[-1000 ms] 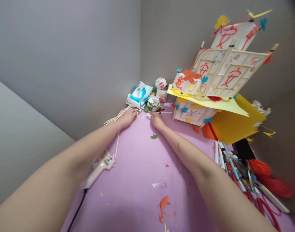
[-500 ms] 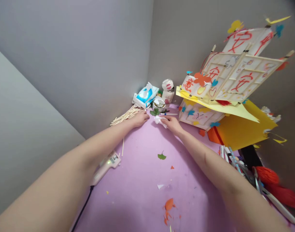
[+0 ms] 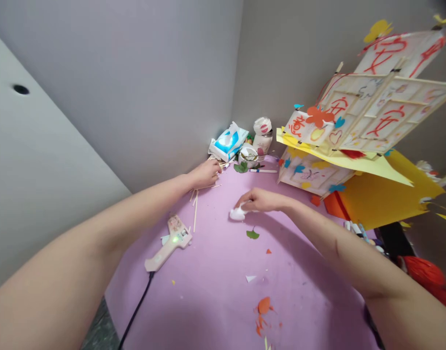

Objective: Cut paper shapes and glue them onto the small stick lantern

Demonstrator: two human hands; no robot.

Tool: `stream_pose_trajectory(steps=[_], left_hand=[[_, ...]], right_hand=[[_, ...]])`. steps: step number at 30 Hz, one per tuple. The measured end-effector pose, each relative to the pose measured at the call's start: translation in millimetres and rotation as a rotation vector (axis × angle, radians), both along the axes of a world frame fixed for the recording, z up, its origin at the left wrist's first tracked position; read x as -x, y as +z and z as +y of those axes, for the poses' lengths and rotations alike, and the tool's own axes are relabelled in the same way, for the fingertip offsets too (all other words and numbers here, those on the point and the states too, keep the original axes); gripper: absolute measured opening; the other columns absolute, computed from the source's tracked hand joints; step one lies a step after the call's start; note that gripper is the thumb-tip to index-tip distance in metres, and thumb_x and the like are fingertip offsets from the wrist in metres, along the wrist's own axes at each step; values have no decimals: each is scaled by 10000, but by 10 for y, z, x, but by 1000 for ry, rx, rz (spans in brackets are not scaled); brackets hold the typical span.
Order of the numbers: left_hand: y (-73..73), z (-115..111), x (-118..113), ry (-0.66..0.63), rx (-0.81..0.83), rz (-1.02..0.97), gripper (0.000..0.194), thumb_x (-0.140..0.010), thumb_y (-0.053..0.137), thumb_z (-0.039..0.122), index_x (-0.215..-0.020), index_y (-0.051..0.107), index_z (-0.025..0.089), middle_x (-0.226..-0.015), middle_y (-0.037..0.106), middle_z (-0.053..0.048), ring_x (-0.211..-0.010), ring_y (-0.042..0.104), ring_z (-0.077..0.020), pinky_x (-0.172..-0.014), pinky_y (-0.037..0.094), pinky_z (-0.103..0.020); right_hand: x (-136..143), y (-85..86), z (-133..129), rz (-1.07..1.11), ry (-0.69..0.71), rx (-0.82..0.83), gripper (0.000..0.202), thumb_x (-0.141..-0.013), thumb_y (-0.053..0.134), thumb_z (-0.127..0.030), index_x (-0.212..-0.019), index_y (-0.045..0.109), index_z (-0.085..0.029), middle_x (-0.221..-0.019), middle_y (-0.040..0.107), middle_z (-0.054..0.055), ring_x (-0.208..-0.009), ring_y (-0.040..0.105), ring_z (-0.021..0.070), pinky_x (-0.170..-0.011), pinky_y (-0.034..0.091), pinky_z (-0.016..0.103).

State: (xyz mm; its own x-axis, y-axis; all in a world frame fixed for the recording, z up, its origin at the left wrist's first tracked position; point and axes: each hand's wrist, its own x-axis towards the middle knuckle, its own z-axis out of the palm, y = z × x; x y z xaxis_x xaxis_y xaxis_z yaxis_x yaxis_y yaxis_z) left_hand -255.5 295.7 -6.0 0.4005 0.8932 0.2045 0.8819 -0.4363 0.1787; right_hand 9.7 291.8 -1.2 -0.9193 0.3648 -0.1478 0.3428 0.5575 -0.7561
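My left hand [image 3: 207,174] is at the back left, with its fingers curled over a bunch of thin wooden sticks [image 3: 226,164]. Hand and forearm cover most of the bunch, and some stick ends poke out below. My right hand [image 3: 261,200] presses a crumpled white wipe [image 3: 238,214] onto the purple tabletop [image 3: 215,272]. A green ginkgo leaf [image 3: 252,234] lies just in front of that hand. Behind the left hand sits a blue and white pack of wipes [image 3: 228,142], one wipe sticking out of its top.
A glue gun [image 3: 173,238] with a lit green light and black cord lies front left. At the right stands a decorated paper-and-stick lantern [image 3: 317,177]. A white cup [image 3: 248,154], a bottle [image 3: 262,141] and a marker [image 3: 264,170] are at the back. Orange paper scraps [image 3: 263,306] lie in front.
My right hand has drawn the wipe nearer across the table. My left hand has moved onto the sticks, which are now mostly covered. The view has shifted to the left.
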Motion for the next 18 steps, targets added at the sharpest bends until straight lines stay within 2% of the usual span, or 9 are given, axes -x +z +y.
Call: stream_pose_trajectory(steps=[2, 4, 6, 8, 11, 14, 16, 18], left_hand=[[-7, -86, 20, -39, 7, 57, 328, -742, 554, 310, -1033, 644, 186, -1144, 544, -90, -1089, 469, -253, -970, 364, -371], [-50, -134, 46, -58, 39, 108, 326, -750, 555, 326, -1032, 650, 192, -1118, 557, -86, -1072, 473, -256, -974, 356, -390], [-115, -140, 83, -53, 50, 135, 281, -784, 507, 276, -1003, 663, 193, -1063, 584, -78, -1022, 493, -237, -957, 362, -378], [-184, -120, 132, -25, 15, 135, 264, -815, 459, 227, -954, 679, 187, -1013, 608, -75, -976, 502, -222, -931, 371, -361], [-255, -81, 211, 27, -49, 96, 290, -865, 413, 232, -889, 698, 188, -972, 625, -76, -936, 496, -215, -884, 384, -343], [-285, -58, 275, 40, -73, 70, 306, -887, 413, 269, -888, 709, 196, -968, 628, -75, -920, 485, -213, -855, 387, -336], [-295, -52, 305, 44, -80, 57, 301, -887, 425, 278, -887, 713, 193, -974, 627, -76, -925, 480, -214, -850, 384, -336], [-304, -49, 323, 45, -81, 46, 299, -886, 428, 279, -881, 714, 191, -980, 625, -77, -936, 476, -215, -854, 379, -339]], right_hand=[[21, 68, 113, 23, -176, -46, 286, -797, 518, -274, -939, 728, -142, -782, 689, 19, -624, 562, 127, -569, 401, 213], [153, 55, 247, 73, -372, -101, 312, -810, 498, -290, -944, 720, -117, -736, 671, 33, -590, 538, 126, -538, 381, 216], [345, -20, 363, 121, -507, -156, 298, -807, 501, -267, -948, 716, -117, -746, 674, 44, -620, 554, 139, -571, 406, 224], [556, -121, 446, 184, -546, -248, 270, -791, 507, -191, -955, 713, -132, -844, 696, 62, -735, 599, 162, -687, 449, 247], [850, -254, 499, 258, -491, -375, 310, -764, 484, -71, -976, 703, -127, -1036, 686, 103, -958, 603, 188, -898, 422, 297], [1016, -316, 447, 263, -408, -400, 337, -734, 477, -16, -945, 715, -129, -1071, 680, 108, -1023, 585, 193, -959, 390, 314], [975, -296, 362, 246, -280, -398, 337, -711, 488, 0, -900, 728, -140, -1043, 689, 92, -1007, 588, 189, -957, 393, 307], [798, -212, 270, 166, -66, -316, 323, -706, 504, -17, -888, 737, -149, -1008, 699, 71, -951, 605, 179, -915, 420, 283]])
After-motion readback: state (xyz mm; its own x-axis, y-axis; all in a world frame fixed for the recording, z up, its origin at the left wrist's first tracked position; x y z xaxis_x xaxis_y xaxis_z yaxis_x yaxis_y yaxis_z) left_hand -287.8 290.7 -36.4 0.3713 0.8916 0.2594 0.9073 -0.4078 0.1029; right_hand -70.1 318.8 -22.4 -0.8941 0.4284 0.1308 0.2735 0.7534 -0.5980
